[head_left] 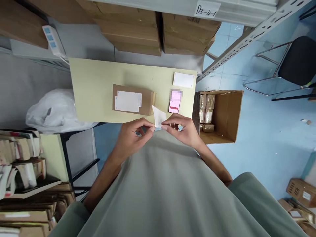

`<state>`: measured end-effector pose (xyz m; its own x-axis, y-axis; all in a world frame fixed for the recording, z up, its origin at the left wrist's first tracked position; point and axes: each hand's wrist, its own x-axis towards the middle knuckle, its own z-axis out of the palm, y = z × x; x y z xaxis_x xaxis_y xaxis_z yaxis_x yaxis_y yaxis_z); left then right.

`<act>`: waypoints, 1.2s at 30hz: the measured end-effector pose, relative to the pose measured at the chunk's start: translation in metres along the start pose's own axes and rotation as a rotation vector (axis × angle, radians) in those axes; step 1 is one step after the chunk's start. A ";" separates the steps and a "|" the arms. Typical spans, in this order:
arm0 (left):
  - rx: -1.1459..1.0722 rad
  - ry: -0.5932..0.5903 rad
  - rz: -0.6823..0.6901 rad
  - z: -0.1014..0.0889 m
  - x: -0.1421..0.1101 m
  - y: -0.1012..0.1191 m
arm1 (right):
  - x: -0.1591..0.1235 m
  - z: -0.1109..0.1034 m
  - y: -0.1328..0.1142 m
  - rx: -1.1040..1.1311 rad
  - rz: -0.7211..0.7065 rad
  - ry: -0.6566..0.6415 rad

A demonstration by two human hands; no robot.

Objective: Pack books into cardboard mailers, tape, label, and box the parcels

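Close to my body, at the front edge of the table, a small white paper label (pixel 159 117) is pinched between both hands. My left hand (pixel 137 133) has thumb and forefinger closed at its lower left corner. On the other side, my right hand (pixel 181 129) grips its lower right edge the same way. Just beyond the label lies a brown cardboard box (pixel 146 102), with white labels (pixel 128 100) on its top, one overlapping another. A phone (pixel 174 104) with a pink screen rests right of the box. Behind it is a stack of white labels (pixel 183 80).
An open carton (pixel 222 140) holding several small taped boxes stands right of the table (pixel 98 75). Large cartons (pixel 133 26) sit beneath the shelf beam at the back. A white plastic bag (pixel 54 112) is at the left, and a black chair (pixel 296 61) at far right.
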<state>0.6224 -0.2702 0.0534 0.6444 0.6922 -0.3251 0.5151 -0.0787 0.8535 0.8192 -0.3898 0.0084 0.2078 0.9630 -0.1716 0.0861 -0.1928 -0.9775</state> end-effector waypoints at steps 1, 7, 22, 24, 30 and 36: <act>0.009 -0.028 0.019 -0.001 0.002 -0.003 | -0.003 0.004 -0.006 -0.013 0.006 0.000; 0.016 -0.129 0.175 -0.025 0.008 -0.018 | -0.002 0.037 -0.020 -0.108 0.004 0.091; 0.006 -0.165 0.306 -0.156 -0.014 -0.093 | 0.045 0.176 -0.073 -0.183 0.171 0.169; 0.010 -0.155 0.307 -0.172 -0.017 -0.107 | 0.052 0.193 -0.077 -0.185 0.193 0.200; -0.011 -0.154 0.308 -0.214 -0.025 -0.141 | 0.071 0.242 -0.089 -0.205 0.187 0.146; -0.043 -0.189 0.309 -0.242 -0.029 -0.154 | 0.088 0.276 -0.096 -0.290 0.172 0.108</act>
<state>0.3871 -0.1043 0.0301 0.8609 0.4955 -0.1155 0.2584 -0.2301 0.9383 0.5602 -0.2343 0.0531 0.3437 0.8892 -0.3019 0.3104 -0.4110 -0.8572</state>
